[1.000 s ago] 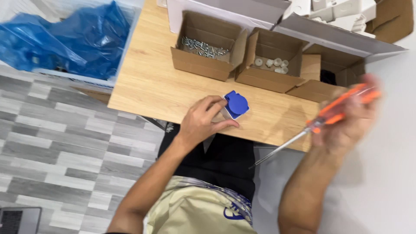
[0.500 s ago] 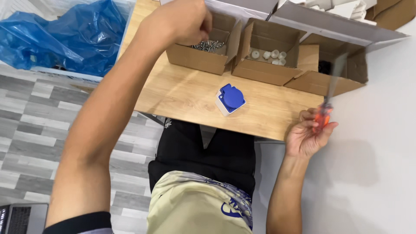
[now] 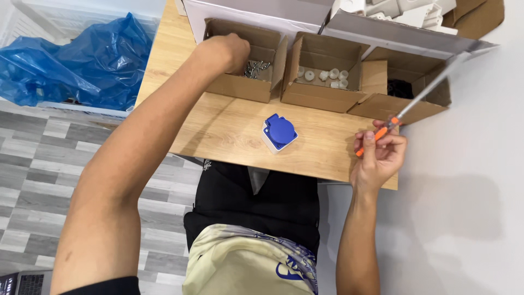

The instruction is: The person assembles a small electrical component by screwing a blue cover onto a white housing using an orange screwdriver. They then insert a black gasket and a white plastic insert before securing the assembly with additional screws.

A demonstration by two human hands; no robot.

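Left hand (image 3: 226,50) dips curled into the screw box (image 3: 240,84) at eleven o'clock, its catch hidden; small, slippery screws (image 3: 256,68) need a fingertip pinch. Right hand (image 3: 378,155) grips the screwdriver (image 3: 406,112).

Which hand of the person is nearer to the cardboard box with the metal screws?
The left hand: it reaches into the box of screws. The right hand is far off at the table's right edge, holding an orange-handled screwdriver.

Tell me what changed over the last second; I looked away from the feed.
The left hand let go of the blue socket and reached forward into the cardboard box of screws. The right hand drew back toward the table edge, turning the orange-handled screwdriver tip-up. Socket and boxes stayed put.
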